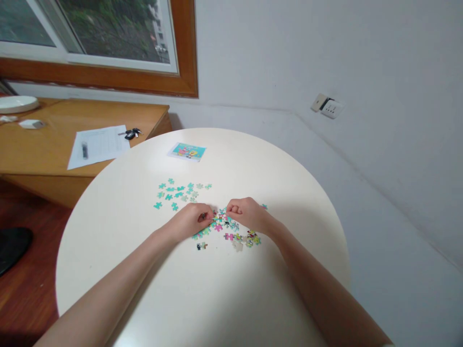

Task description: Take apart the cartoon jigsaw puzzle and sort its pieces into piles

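My left hand [193, 220] is closed in a pinch, with a small jigsaw piece [213, 220] at its fingertips. Opposite it, my right hand [249, 213] has its fingers curled together over the pile; whatever they hold is hidden. Between and below both hands lies a mixed heap of jigsaw pieces, among them a pink piece [218, 227]. Closer to me are a dark-and-white piece [201, 246], a pale piece turned face down [238, 246] and a yellow cluster [253, 238]. My hands partly cover the heap.
Several teal pieces [169, 196] are spread left of the heap on the round white table [152, 299]. Toward the far edge lies a picture card [188, 152]. A wooden desk [141, 113] with a paper sheet [99, 144] and keys [132, 133] adjoins at left.
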Tool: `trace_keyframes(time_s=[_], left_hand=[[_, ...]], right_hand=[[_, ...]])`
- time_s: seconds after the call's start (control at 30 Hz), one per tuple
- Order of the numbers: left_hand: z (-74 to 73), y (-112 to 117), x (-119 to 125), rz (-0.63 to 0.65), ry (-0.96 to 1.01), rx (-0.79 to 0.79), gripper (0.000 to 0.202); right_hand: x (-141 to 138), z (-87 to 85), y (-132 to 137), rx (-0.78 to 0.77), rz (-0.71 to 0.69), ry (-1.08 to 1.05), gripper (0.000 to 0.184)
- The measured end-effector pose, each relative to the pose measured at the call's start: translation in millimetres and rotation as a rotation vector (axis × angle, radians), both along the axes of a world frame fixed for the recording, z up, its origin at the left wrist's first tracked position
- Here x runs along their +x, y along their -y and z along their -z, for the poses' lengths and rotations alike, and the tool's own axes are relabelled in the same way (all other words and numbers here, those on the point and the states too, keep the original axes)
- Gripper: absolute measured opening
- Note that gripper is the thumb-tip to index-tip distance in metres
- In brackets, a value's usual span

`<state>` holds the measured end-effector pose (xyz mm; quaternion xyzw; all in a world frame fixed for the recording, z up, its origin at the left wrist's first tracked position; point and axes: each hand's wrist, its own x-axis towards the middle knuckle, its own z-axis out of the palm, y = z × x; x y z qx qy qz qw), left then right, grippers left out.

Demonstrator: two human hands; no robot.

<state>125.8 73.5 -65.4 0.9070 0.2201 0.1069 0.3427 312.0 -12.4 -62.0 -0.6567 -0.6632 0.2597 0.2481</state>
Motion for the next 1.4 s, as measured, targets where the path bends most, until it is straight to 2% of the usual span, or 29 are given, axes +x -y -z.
trace_keyframes(time_s=[0.1, 0.17, 0.27, 0.33, 0.57, 0.77, 0.9, 1.03, 1.4], left_hand=[[-1.9, 1, 0, 0.002, -0.017, 0.003, 0.011], [-2.3, 1, 0, 0.008, -0.013, 0.006, 0.013], [-0.9, 1, 0, 0.010, 0.000, -0.004, 0.013], [0.7, 0, 0, 0.013, 0.011, -0.007, 0.012], [1.6, 0, 0, 0.021, 0.018, -0.005, 0.013], [1.4, 0, 0, 0.023, 0.014, -0.003, 0.013], [0.4, 0, 0, 0.021, 0.009, -0.005, 0.013], [-1.1, 0, 0, 0.025, 0.010, -0.010, 0.013], [-2.0, 1, 0, 0.029, 0.000, 0.008, 0.013]], right_hand=[[3, -5.9, 2, -0.024, -0.071, -0.052, 0.007], [6, -11.5, 5, -0.081, -0.192, -0.070, 0.003], [11, -18.5, 10, -0.176, -0.400, -0.038, 0.010], [13, -20.3, 12, -0.209, -0.467, 0.002, 0.014], [16, -16.4, 12, -0.231, -0.452, 0.065, 0.013], [22, -20.0, 13, -0.226, -0.380, 0.101, 0.013], [18, -22.7, 14, -0.270, -0.461, 0.066, 0.020], [12, -20.4, 14, -0.267, -0.495, 0.118, 0.027], [4, -21.9, 17, -0.235, -0.485, 0.230, 0.015]])
